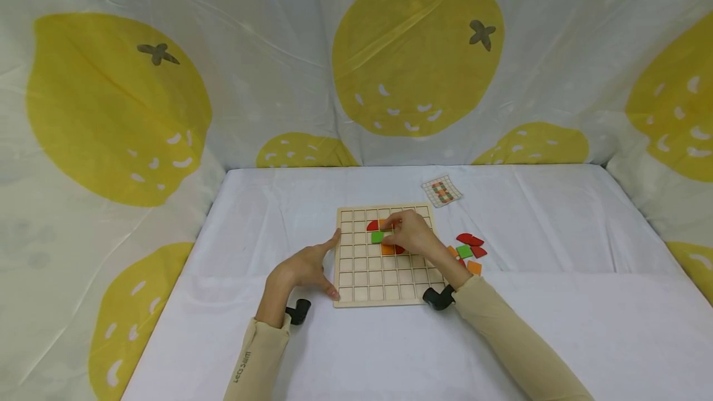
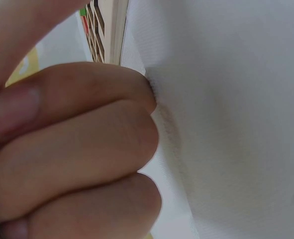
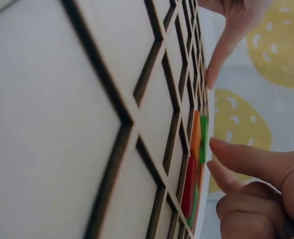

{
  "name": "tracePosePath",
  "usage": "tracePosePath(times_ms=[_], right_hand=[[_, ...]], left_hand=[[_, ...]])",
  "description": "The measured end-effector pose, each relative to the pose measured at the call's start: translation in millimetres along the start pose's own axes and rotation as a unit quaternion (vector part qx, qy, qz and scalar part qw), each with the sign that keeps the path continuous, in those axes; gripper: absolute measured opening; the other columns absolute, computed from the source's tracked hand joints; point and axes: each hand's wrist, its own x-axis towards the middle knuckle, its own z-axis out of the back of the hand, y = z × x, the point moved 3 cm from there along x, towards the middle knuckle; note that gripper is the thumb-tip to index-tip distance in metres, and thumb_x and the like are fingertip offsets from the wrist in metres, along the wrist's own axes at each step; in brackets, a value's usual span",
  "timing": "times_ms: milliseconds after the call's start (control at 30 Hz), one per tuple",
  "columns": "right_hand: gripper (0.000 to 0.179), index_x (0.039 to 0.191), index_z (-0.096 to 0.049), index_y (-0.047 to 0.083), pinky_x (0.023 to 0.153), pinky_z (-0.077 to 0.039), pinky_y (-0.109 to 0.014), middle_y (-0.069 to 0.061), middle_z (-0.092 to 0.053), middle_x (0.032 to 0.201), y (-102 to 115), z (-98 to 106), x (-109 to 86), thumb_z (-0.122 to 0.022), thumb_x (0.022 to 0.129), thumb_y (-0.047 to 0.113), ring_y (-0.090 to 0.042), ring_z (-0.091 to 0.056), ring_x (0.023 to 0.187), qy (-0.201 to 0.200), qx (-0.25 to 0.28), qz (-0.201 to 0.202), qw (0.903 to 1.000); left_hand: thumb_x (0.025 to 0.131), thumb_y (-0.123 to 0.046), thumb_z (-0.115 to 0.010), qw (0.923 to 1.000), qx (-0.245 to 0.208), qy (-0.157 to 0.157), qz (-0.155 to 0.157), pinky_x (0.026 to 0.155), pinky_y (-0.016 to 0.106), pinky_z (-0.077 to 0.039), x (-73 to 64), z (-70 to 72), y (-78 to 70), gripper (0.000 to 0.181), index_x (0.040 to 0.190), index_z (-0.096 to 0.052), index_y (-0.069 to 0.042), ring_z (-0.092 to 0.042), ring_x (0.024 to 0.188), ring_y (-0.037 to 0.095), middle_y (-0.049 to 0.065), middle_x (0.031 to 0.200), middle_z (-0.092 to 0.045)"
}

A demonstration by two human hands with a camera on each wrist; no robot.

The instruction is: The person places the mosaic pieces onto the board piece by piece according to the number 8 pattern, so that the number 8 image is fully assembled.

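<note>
Right hand [image 1: 411,232] is over the board [image 1: 359,280], thumb and forefinger apart, other fingers curled; I see nothing held in the gap; can't tell if the tips touch the green square [image 1: 377,237]; left hand [image 1: 304,267] has thumb and forefinger stretched along the board's left edge, thumb at the near-left corner, other fingers folded in; it looks braced there, not gripping.

Risks, my read: a fingertip clipping a neighbour could pop a piece out of its cell; uneven push from the left hand could skid the board on the cloth [image 1: 529,339]; the right forearm passes close to the loose pieces off the board's right side, so a low sleeve [image 1: 518,342] could scatter them; I can't tell if the green square sits flat, so it may need pressing.

Board is the only container; in its grid, toward the far side: red piece [image 1: 372,226], orange square [image 1: 384,223], green square, a second orange [image 1: 387,250], second red [image 1: 399,250]; more may be under the hand; off its right edge, red, green [image 1: 465,251] and orange spares; pattern card [image 1: 442,191] past its far-right corner.
</note>
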Motion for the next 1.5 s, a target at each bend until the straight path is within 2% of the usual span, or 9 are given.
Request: tracePosePath(times_ms=[233,467,700,800,933,1033,1267,1500], right_hand=[[0.014,0.099,-0.079,0.007,0.051,-0.029,-0.025,0.003,-0.039,0.053,-3.1,-0.2,0.3,-0.082,0.089,0.016,-0.012,-0.034,0.05,-0.018,0.019,0.0,0.9997],[0.013,0.095,-0.08,0.006,0.05,-0.025,-0.024,0.005,-0.035,0.052,-3.8,-2.5,2.6,-0.084,0.087,0.014,-0.011,-0.031,0.049,-0.031,0.009,0.001,0.9995],[0.011,0.093,-0.08,0.006,0.05,-0.027,-0.024,0.004,-0.039,0.054,-3.0,-3.1,3.6,-0.084,0.086,0.014,-0.011,-0.032,0.051,-0.036,0.003,0.012,0.9993],[0.011,0.092,-0.08,0.006,0.052,-0.027,-0.024,0.004,-0.038,0.055,-3.1,-3.5,4.5,-0.084,0.086,0.014,-0.011,-0.031,0.052,-0.035,0.004,0.018,0.9992],[0.01,0.091,-0.079,0.007,0.053,-0.027,-0.025,0.004,-0.036,0.055,-1.9,-4.0,5.8,-0.084,0.086,0.014,-0.012,-0.031,0.053,-0.031,0.007,0.016,0.9994],[0.009,0.09,-0.079,0.008,0.054,-0.027,-0.026,0.004,-0.038,0.058,-1.0,-4.7,7.1,-0.084,0.085,0.014,-0.013,-0.032,0.056,-0.031,0.004,0.011,0.9994],[0.008,0.089,-0.08,0.01,0.058,-0.032,-0.026,0.002,-0.05,0.073,-0.8,-8.2,9.6,-0.085,0.084,0.014,-0.015,-0.039,0.067,-0.036,0.004,0.007,0.9993],[0.009,0.089,-0.08,0.006,0.055,-0.03,-0.025,0.002,-0.046,0.063,0.7,-8.0,8.3,-0.085,0.085,0.013,-0.014,-0.038,0.06,-0.034,0.03,0.019,0.9988]], left_hand=[[0.059,-0.022,-0.101,1.0,-0.002,0.0,-0.002,0.102,0.048,-0.049,0.4,0.6,-0.4,0.14,0.168,-0.014,-0.021,-0.057,0.081,0.02,0.006,0.088,-0.064],[0.059,-0.022,-0.101,1.0,-0.003,0.003,0.0,0.095,0.044,-0.049,0.8,0.5,-0.4,0.14,0.168,-0.013,-0.022,-0.055,0.079,0.019,0.007,0.086,-0.062],[0.059,-0.022,-0.102,1.0,0.0,0.004,-0.001,0.094,0.044,-0.049,0.6,0.5,-0.5,0.14,0.168,-0.013,-0.021,-0.055,0.08,0.019,0.007,0.086,-0.062],[0.059,-0.022,-0.102,1.0,0.001,0.003,-0.002,0.098,0.046,-0.05,0.7,0.6,-0.9,0.14,0.168,-0.014,-0.021,-0.056,0.084,0.02,0.008,0.093,-0.065],[0.058,-0.022,-0.102,1.0,-0.001,0.0,-0.003,0.105,0.05,-0.049,1.1,0.8,-1.7,0.14,0.168,-0.014,-0.02,-0.057,0.091,0.022,0.013,0.11,-0.068],[0.058,-0.022,-0.102,1.0,-0.001,-0.001,-0.001,0.105,0.05,-0.049,0.9,0.8,-2.1,0.14,0.168,-0.015,-0.02,-0.057,0.093,0.022,0.013,0.113,-0.068],[0.059,-0.023,-0.102,1.0,0.001,0.001,0.001,0.1,0.047,-0.049,0.7,0.0,-0.9,0.14,0.168,-0.014,-0.021,-0.056,0.085,0.02,0.007,0.095,-0.064],[0.06,-0.024,-0.101,1.0,0.001,0.002,0.001,0.098,0.047,-0.05,1.2,-0.6,0.2,0.14,0.168,-0.013,-0.022,-0.056,0.081,0.019,0.006,0.088,-0.062]])
